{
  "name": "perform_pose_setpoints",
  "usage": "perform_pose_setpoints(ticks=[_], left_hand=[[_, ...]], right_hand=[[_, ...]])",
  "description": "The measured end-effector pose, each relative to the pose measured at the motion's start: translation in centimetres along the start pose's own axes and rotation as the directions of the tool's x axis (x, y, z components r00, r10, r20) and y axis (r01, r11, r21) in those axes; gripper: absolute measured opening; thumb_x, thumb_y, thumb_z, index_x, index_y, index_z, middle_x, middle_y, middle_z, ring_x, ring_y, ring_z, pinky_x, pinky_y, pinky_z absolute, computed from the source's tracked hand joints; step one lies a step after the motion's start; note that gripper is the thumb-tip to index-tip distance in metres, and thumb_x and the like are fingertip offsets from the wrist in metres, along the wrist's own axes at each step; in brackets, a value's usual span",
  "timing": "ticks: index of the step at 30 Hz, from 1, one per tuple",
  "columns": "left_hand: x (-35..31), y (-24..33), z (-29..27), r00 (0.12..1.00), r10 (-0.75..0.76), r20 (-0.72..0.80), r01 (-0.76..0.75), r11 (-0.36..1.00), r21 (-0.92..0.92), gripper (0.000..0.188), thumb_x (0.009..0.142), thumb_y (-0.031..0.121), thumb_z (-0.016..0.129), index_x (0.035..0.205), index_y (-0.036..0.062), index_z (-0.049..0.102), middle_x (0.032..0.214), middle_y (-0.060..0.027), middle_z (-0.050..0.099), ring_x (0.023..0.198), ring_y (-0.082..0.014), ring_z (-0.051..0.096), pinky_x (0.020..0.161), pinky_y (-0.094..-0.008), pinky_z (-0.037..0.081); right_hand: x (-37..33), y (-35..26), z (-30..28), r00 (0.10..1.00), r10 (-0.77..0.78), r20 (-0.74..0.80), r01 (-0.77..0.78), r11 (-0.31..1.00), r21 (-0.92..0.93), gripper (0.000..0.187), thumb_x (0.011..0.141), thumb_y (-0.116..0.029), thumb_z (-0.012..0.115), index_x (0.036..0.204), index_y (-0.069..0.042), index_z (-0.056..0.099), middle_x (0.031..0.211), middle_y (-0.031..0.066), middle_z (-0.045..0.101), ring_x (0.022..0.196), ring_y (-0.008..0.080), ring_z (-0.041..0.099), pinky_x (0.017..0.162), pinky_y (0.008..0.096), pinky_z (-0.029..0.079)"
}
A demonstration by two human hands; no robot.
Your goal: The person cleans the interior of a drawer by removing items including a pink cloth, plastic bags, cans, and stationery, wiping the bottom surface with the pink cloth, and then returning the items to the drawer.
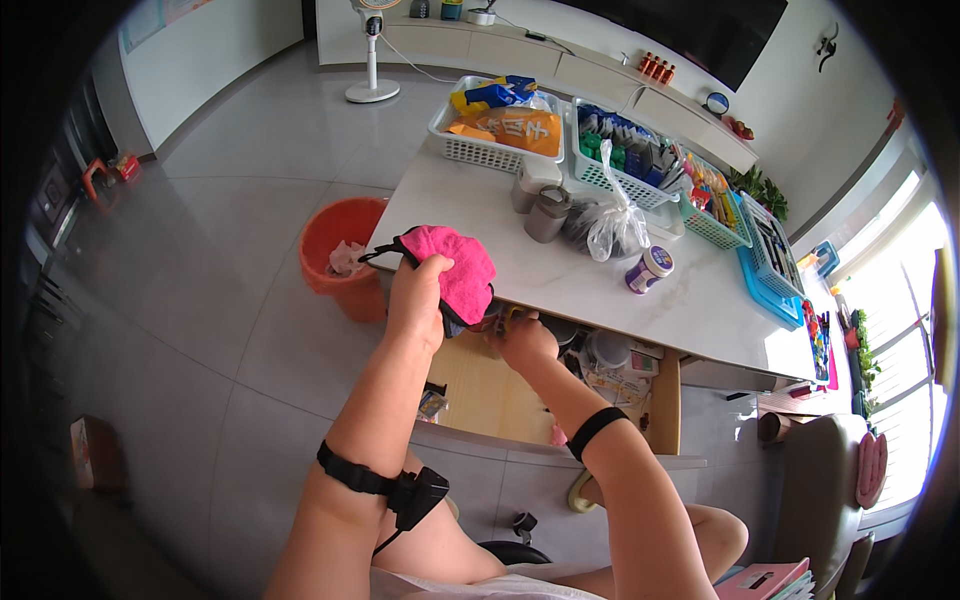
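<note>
My left hand (414, 302) is closed on a pink cloth (458, 268) with black edging and a black loop, held up at the table's near left edge. Below it, a pulled-out wooden drawer (487, 385) shows a bare light-wood bottom at its left. Into its back part reaches my right hand (530, 342), fingers curled round a small, partly yellow object that I cannot make out. To the right of that hand lie a clear round container (608, 348) and several small items. A small packet (432, 404) rests at the drawer's left.
On the white table (590, 275) stand a purple-and-white tub (649, 270), a grey canister (547, 214), a tied clear bag (612, 225) and several filled baskets (492, 152). An orange bin (352, 285) stands at the left. A grey chair (822, 480) is at the right.
</note>
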State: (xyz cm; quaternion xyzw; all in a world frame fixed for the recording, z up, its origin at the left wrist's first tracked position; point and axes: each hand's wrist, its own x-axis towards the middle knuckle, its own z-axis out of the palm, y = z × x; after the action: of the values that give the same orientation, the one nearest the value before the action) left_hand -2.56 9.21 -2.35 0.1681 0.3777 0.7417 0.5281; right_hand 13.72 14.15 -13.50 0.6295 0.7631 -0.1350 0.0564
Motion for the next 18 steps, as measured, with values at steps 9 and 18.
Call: perform_pose_setpoints(ticks=[9,18], left_hand=[[0.8,1.3,-2.1,0.998,0.015,-0.065,-0.015,1.0,0.004,0.031,0.075,0.005,0.057,0.106,0.0038,0.054,0.101,-0.0042,0.056,0.093,-0.0142,0.055,0.083,-0.0294,0.045],[1.7,3.8,-3.8,0.986,0.063,-0.155,-0.089,0.981,-0.17,0.027,0.078,0.004,0.054,0.104,0.0041,0.053,0.102,-0.0082,0.059,0.093,-0.0211,0.059,0.08,-0.035,0.049]], right_hand=[[-5.6,2.0,-5.3,1.0,0.008,-0.007,-0.006,0.962,0.274,0.063,0.068,-0.049,0.064,0.099,0.005,0.05,0.085,0.0183,0.061,0.085,0.0298,0.063,0.073,0.0346,0.051],[-5.2,-1.2,-15.6,0.937,-0.217,-0.272,0.303,0.893,0.332,0.057,0.063,-0.041,0.07,0.095,0.0,0.046,0.085,0.0188,0.061,0.08,0.0322,0.061,0.072,0.0356,0.048]])
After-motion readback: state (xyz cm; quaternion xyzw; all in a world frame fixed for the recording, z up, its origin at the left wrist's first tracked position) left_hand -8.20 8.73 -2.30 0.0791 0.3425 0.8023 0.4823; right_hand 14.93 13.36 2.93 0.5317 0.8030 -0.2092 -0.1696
